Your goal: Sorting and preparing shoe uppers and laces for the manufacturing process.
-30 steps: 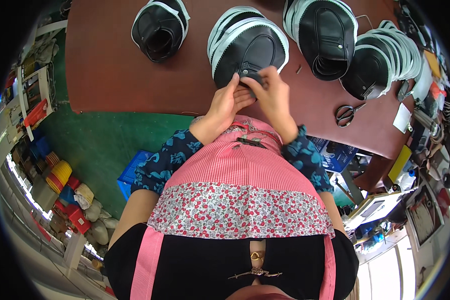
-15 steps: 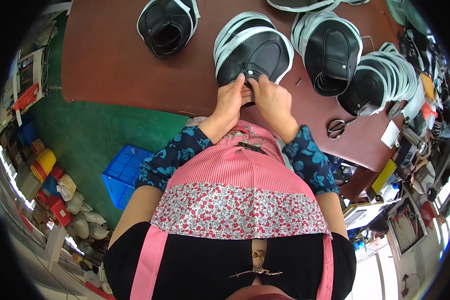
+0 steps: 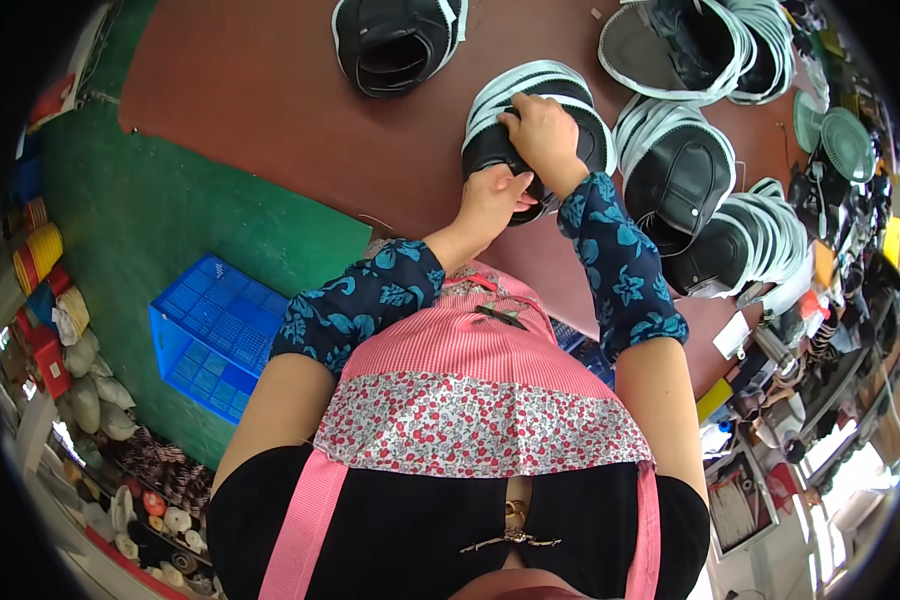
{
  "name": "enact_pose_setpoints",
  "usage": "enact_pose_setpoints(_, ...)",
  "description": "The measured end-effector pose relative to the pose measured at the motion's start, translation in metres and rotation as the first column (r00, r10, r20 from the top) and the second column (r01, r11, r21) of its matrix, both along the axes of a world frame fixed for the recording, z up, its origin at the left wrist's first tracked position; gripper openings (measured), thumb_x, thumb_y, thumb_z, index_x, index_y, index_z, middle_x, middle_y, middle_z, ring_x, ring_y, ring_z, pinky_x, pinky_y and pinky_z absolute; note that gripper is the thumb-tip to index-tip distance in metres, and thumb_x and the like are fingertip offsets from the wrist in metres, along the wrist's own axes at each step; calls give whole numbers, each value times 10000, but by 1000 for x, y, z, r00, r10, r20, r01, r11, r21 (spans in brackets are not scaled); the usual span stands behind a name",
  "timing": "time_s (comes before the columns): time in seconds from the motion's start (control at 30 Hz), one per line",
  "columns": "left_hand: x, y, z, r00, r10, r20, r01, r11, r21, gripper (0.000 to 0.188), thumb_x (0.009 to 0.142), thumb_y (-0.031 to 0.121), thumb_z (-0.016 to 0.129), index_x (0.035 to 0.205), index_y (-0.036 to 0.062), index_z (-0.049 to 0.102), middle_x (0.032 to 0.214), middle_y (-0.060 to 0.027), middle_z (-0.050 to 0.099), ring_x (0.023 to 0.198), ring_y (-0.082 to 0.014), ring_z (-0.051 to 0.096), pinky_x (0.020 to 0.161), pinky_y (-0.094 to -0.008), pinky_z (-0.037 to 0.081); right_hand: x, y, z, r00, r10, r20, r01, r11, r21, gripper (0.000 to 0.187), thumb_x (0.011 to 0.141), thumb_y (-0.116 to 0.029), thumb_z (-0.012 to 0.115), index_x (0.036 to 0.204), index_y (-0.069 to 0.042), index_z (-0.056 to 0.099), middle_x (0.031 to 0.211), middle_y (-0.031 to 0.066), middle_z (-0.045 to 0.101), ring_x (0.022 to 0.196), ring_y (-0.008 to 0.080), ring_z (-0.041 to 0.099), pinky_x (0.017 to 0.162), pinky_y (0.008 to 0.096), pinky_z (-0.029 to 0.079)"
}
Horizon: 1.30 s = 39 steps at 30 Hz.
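A black shoe upper (image 3: 485, 150) with a pale zigzag-edged border lies on top of a small stack of similar uppers, whose pale rims (image 3: 535, 72) show at the far side. My left hand (image 3: 492, 198) is closed on its near end, thumb pointing right. Farther up, my right hand (image 3: 548, 138) curls its fingers over the middle of the same upper. The palms and the right hand cover part of it, so I cannot see how firmly each fingertip grips.
Beyond, a lone black upper (image 3: 382, 25) rests on the red-brown table (image 3: 240, 90). More stacked uppers stand close by on the right (image 3: 678, 175), with another pile (image 3: 715, 258) nearer and a third (image 3: 625, 50) farther back. A blue crate (image 3: 215, 310) sits on the green floor, lower left.
My right hand has left its place beside the left hand and moved farther up the upper. The left hand stays at the near end. The whole view has shifted, and the scissors no longer show.
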State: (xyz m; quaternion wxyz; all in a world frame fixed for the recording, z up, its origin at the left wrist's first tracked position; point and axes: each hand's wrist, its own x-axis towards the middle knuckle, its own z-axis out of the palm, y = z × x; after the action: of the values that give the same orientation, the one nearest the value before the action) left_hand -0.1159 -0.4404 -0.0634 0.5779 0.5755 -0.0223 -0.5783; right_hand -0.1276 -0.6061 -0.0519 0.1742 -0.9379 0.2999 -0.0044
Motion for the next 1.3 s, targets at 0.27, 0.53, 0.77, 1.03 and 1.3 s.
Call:
enact_pose_setpoints(0.27,1,2,-8,993,110,-31,-111,993,-32,276,1088,171,706,916,-42,668,831,-120,752,762,-221,800,653,-325,660,4,-6,-22,999,28,47,-24,997,-80,292,908,-362,812,933,-78,749,908,156,776,921,383,743,822,520,609)
enact_pose_setpoints(0.53,55,54,51,970,201,-139,-193,979,69,306,1123,355,637,1029,69,692,1010,-65,734,868,-189,727,797,-376,625,-56,-17,68,679,-609,410,468,789,398,289,1068,-253,752,996,17,678,792,77,652,728,119,547,687,305,478)
enact_pose_setpoints(0.77,149,99,109,939,302,-167,-343,867,-363,404,1136,292,634,1426,17,575,1398,-146,679,1357,-248,635,1206,-390,473,-196,65,-7,347,-916,201,414,342,843,172,1106,-207,720,1055,-43,709,894,-39,678,787,34,555,725,225,435)
enact_pose_setpoints(1.03,177,-4,13,753,365,548,-205,921,-332,775,871,-78,869,1467,-39,376,1400,-251,597,1307,-292,648,1107,-395,548,-184,94,-34,246,-954,170,290,240,927,184,1081,-194,755,1122,-23,702,942,-12,700,854,57,616,789,239,476)
enact_pose_setpoints(1.3,200,7,-29,-123,-310,943,-49,951,307,310,998,302,763,1087,14,691,987,-263,758,956,-500,711,853,-570,547,-176,105,-32,219,-960,173,298,235,925,226,1049,-205,803,1074,-12,688,921,-16,686,831,46,604,761,224,487)
